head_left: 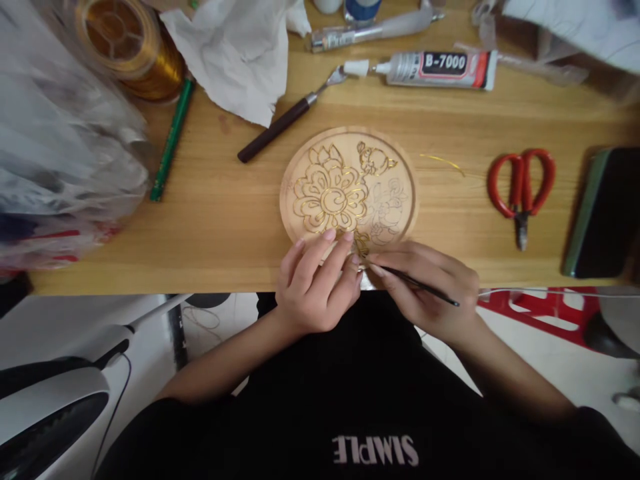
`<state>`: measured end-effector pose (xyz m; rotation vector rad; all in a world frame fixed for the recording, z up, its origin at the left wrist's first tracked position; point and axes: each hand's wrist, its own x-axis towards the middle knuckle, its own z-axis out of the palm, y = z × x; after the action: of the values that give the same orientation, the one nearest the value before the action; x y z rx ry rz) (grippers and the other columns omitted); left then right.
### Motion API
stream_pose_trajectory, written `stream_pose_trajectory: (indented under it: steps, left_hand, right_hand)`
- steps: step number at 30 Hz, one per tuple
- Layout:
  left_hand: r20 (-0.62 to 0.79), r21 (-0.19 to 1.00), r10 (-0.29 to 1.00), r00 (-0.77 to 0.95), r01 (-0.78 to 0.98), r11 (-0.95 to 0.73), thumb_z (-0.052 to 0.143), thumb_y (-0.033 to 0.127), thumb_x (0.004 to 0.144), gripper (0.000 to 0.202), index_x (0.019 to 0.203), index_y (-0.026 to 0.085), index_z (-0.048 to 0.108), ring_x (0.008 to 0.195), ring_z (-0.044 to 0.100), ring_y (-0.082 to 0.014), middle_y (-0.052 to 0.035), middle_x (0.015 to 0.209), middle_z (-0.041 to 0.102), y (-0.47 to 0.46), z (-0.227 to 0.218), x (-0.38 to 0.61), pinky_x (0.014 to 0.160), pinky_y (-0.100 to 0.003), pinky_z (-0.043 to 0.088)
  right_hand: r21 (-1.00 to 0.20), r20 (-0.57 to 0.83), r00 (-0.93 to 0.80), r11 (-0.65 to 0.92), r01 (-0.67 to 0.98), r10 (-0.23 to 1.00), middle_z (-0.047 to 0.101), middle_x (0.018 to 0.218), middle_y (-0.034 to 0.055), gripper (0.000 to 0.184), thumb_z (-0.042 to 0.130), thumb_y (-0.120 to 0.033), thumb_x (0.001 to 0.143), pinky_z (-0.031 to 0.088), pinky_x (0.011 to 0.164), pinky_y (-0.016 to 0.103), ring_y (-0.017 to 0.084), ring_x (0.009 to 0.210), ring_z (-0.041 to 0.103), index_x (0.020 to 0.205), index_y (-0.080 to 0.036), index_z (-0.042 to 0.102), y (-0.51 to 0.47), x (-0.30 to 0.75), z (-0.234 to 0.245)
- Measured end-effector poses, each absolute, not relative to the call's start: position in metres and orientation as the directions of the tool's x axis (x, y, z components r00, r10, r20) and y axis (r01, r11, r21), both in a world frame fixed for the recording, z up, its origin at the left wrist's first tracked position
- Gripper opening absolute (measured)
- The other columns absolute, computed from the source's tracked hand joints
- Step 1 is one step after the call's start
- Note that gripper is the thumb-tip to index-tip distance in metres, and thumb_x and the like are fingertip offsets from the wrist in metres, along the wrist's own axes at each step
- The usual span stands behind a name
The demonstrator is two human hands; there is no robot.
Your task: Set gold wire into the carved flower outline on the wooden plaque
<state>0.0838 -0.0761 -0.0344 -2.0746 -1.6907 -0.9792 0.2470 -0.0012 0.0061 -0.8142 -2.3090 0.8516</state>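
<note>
A round wooden plate (pixel 400 175) lies near the table's front edge, with a flower pattern outlined in gold wire. My left hand (pixel 315 287) rests on the plate's near rim, fingers curled and pressing down on the wire there. My right hand (pixel 430 283) is closed in a pinch on a thin black tool (pixel 420 285), its tip pointing at the gold wire at the plate's near edge, beside my left fingertips.
Red scissors (pixel 523 187) lie to the right, a dark phone (pixel 605 213) at the far right. A B-7000 glue tube (pixel 435 68), a brown-handled tool (pixel 280 127), crumpled tissue (pixel 235 53), a gold wire spool (pixel 133 47), a green pen (pixel 171 143) and plastic bags (pixel 60 147) lie behind and left. A loose wire scrap (pixel 443 162) lies beside the plate.
</note>
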Motion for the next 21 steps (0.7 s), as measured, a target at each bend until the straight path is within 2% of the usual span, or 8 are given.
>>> stream_pose_trajectory:
  steps: [4, 7, 13, 18, 21]
  left_hand:
    - [0.686, 0.119, 0.719, 0.108, 0.959, -0.258, 0.061, 0.028, 0.083, 0.011, 0.086, 0.022, 0.069, 0.104, 0.065, -0.0223, -0.0040, 0.105, 0.075, -0.076, -0.036, 0.084, 0.089, -0.040, 0.049]
    - [0.689, 0.113, 0.716, 0.111, 0.959, -0.258, 0.059, 0.027, 0.084, 0.012, 0.088, 0.023, 0.069, 0.102, 0.065, -0.0217, -0.0023, 0.105, 0.075, -0.077, -0.036, 0.083, 0.091, -0.040, 0.047]
    - [0.656, 0.200, 0.752, 0.066, 0.946, -0.257, 0.062, 0.028, 0.084, 0.016, 0.097, 0.022, 0.069, 0.101, 0.064, -0.0229, -0.0032, 0.106, 0.074, -0.078, -0.033, 0.083, 0.095, -0.040, 0.044]
    - [0.615, 0.350, 0.788, -0.033, 0.906, -0.236, 0.063, 0.025, 0.081, 0.024, 0.104, 0.018, 0.067, 0.106, 0.062, -0.0241, -0.0074, 0.106, 0.072, -0.080, -0.030, 0.083, 0.098, -0.041, 0.044]
    - [0.636, 0.333, 0.771, -0.030, 0.913, -0.238, 0.058, 0.026, 0.083, 0.026, 0.106, 0.018, 0.067, 0.106, 0.061, -0.0239, -0.0076, 0.107, 0.071, -0.081, -0.032, 0.083, 0.099, -0.042, 0.043]
  right_hand:
    - [-0.738, 0.312, -0.583, 0.578, 0.348, 0.750, 0.074, 0.086, 0.0033, 0.028, 0.065, -0.009, 0.082, 0.060, 0.064, 0.032, 0.017, 0.074, 0.070, 0.104, -0.026, 0.067, -0.002, 0.249, 0.004]
    - [-0.757, 0.327, -0.545, 0.559, 0.337, 0.772, 0.074, 0.086, 0.0027, 0.031, 0.066, -0.009, 0.081, 0.060, 0.063, 0.033, 0.018, 0.073, 0.070, 0.105, -0.027, 0.067, -0.004, 0.251, 0.001]
    - [-0.786, 0.342, -0.526, 0.544, 0.294, 0.779, 0.074, 0.089, 0.0021, 0.035, 0.067, -0.007, 0.079, 0.059, 0.064, 0.034, 0.018, 0.076, 0.070, 0.108, -0.028, 0.067, -0.005, 0.252, -0.006]
    - [-0.822, 0.323, -0.482, 0.494, 0.285, 0.815, 0.073, 0.088, 0.0012, 0.033, 0.067, -0.009, 0.079, 0.058, 0.063, 0.034, 0.018, 0.073, 0.069, 0.104, -0.030, 0.068, -0.005, 0.251, -0.008]
    - [-0.828, 0.340, -0.448, 0.489, 0.275, 0.827, 0.073, 0.086, 0.0009, 0.032, 0.068, -0.008, 0.079, 0.058, 0.064, 0.033, 0.017, 0.074, 0.069, 0.103, -0.029, 0.068, -0.005, 0.250, -0.008]
